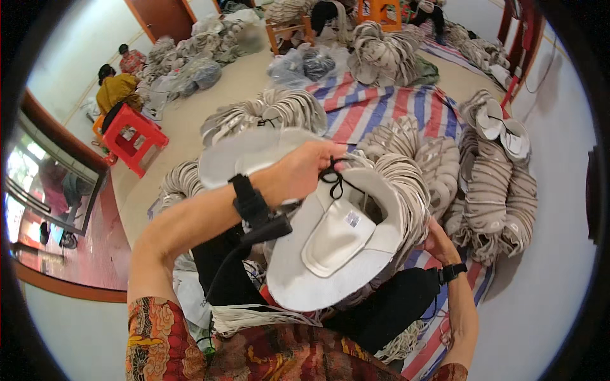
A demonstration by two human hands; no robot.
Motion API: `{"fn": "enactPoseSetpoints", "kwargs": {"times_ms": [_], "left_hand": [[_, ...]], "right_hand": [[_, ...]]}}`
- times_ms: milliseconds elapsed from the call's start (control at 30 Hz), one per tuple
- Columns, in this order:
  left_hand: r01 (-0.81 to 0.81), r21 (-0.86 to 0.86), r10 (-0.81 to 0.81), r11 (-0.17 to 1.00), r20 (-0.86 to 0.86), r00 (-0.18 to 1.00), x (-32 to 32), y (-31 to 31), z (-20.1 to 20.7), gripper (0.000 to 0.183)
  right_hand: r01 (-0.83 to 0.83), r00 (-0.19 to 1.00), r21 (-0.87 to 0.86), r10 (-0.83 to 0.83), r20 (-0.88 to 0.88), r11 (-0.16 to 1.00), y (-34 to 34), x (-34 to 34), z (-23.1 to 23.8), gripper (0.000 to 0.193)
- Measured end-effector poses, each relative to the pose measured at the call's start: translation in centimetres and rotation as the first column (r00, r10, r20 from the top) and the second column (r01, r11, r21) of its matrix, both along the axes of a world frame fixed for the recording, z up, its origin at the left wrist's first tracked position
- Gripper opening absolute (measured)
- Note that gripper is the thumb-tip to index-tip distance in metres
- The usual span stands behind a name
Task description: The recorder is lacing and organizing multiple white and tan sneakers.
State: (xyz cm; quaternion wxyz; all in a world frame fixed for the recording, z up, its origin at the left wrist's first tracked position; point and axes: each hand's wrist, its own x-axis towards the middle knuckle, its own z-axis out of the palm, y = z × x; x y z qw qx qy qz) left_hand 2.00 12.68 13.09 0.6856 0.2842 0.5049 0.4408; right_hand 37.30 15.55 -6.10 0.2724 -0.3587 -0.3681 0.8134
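Note:
In front of my lap is a thick bundle of off-white pieces (293,273) that look like shoe uppers, stacked in a curve. The front piece faces up and bears a small printed label. A black cord (332,184), knotted in a bow, ties the bundle at its upper edge. My left hand (308,168) reaches across from the left, its fingers closed at the cord's knot. Against the bundle's lower right side, my right hand (440,241) has its fingers curled round the edge, partly hidden by the stack. Another pale piece (235,155) lies behind my left forearm.
Tied bundles of similar pieces stand ahead (273,111) and at right (489,190). A striped sheet (381,105) covers part of the floor. Pale strips (254,320) lie near my lap. A red stool (133,136) stands at left, near two seated people. Plastic-wrapped heaps are farther back.

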Motion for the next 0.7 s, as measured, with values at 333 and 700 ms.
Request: {"fn": "enactPoseSetpoints", "kwargs": {"times_ms": [333,700], "left_hand": [[0.037,0.348,0.089,0.937,-0.340,0.936,-14.1,3.0,14.0,0.022],[0.099,0.490,0.304,0.866,-0.673,0.674,-30.2,-6.8,17.8,0.018]], "right_hand": [[-0.280,0.937,0.542,0.102,0.335,0.793,3.5,-7.2,7.9,0.066],[0.394,0.856,0.313,-0.469,0.218,0.864,-6.3,6.0,6.1,0.051]]}}
